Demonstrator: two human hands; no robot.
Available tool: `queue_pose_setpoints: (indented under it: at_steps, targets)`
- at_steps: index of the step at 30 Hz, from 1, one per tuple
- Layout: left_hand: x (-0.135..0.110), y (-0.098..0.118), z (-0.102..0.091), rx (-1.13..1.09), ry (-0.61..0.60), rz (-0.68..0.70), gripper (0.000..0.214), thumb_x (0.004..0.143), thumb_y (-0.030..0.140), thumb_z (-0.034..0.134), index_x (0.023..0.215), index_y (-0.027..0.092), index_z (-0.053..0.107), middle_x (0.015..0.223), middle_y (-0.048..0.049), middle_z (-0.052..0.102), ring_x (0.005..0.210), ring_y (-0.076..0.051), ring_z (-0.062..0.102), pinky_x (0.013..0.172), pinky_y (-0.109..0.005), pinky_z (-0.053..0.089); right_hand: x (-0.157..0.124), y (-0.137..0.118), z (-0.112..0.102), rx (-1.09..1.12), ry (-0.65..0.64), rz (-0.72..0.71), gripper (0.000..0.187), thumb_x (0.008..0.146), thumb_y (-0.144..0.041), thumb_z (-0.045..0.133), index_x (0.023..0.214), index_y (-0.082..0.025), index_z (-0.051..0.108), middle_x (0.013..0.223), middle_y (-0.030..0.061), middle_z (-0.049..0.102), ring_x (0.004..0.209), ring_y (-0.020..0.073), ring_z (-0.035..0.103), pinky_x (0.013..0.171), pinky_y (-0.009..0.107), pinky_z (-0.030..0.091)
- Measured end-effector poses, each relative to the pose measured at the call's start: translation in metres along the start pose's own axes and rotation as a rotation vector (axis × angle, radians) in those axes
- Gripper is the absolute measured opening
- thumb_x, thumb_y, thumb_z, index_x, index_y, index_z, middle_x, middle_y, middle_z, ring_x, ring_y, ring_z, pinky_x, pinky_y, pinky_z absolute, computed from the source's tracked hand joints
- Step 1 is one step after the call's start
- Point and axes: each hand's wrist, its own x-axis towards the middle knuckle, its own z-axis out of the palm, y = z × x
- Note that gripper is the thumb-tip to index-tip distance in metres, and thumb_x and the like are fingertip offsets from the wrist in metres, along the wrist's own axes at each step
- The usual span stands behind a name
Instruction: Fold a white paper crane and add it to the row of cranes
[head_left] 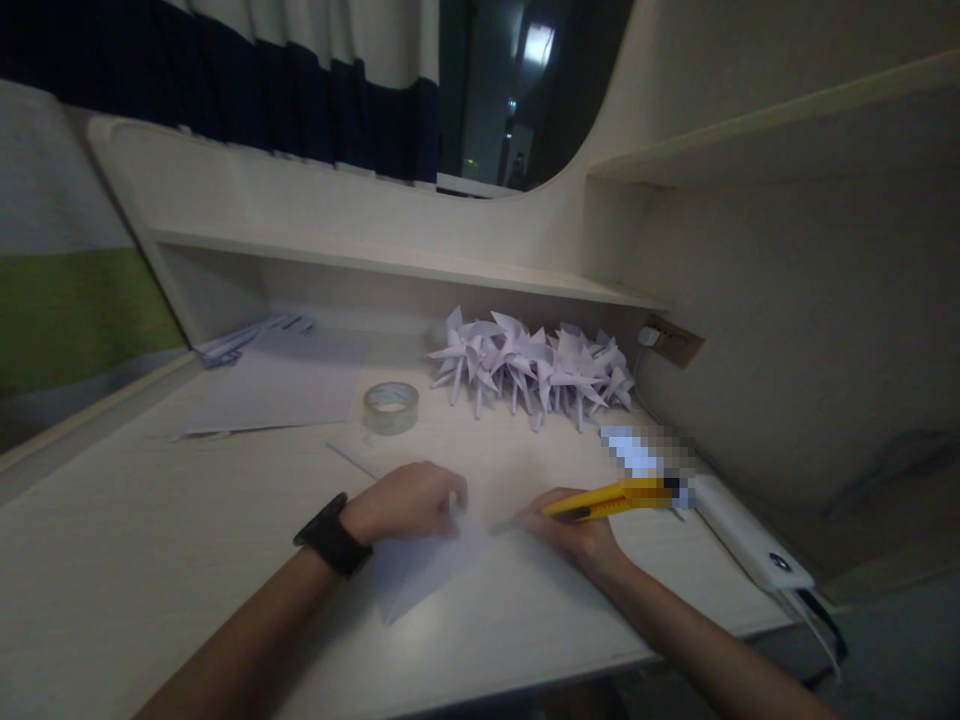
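My left hand (411, 500), with a black watch (335, 535) on its wrist, is closed with curled fingers at the upper edge of a folded white piece of paper (427, 575) on the desk. Its fingertips are blurred. A yellow utility knife (600, 499) is gripped in my right hand (581, 535), its tip pointing left toward the paper. Whether the blade touches the paper cannot be made out. Beyond the left hand lie a thin white stick (351, 458), partly hidden by that hand, and a roll of clear tape (391, 408).
Several white paper pinwheels (532, 365) are heaped at the back under a shelf (420, 265). A stack of paper sheets (277, 385) lies at the back left. On the right are a blurred-out bright object (634, 450), a long white device (750, 535) with cables, and a wall socket (675, 340).
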Motion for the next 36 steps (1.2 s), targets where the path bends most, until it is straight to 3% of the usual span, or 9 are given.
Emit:
queue_pose_setpoints:
  at_steps: [8,25,36]
  targets:
    - [0.017,0.007,0.019,0.026,0.025,0.078,0.01,0.073,0.026,0.066,0.079,0.021,0.072,0.073,-0.0029,0.071,0.065,-0.017,0.06,0.056,-0.025,0.033,0.001,-0.001,-0.001,-0.034,-0.021,-0.034,0.014,0.068,-0.031,0.078,0.075,-0.02,0.072,0.076,0.0041,0.072,0.068,0.0174,0.065,0.062,0.026,0.051]
    - [0.018,-0.001,0.021,-0.048,0.019,0.112,0.01,0.072,0.023,0.068,0.08,0.022,0.073,0.074,-0.0017,0.072,0.066,-0.016,0.061,0.059,-0.024,0.035,0.001,0.0,0.002,-0.1,-0.04,-0.083,0.017,0.068,-0.034,0.078,0.075,-0.02,0.072,0.077,0.0062,0.073,0.068,0.0192,0.067,0.064,0.029,0.055]
    - [0.015,0.003,0.018,-0.037,0.034,0.104,0.008,0.073,0.023,0.067,0.079,0.02,0.073,0.073,-0.002,0.071,0.065,-0.015,0.062,0.057,-0.023,0.036,-0.001,-0.009,0.006,-0.077,-0.03,-0.009,0.022,0.061,-0.043,0.08,0.069,-0.023,0.073,0.072,0.0053,0.072,0.068,0.0233,0.067,0.066,0.036,0.057]
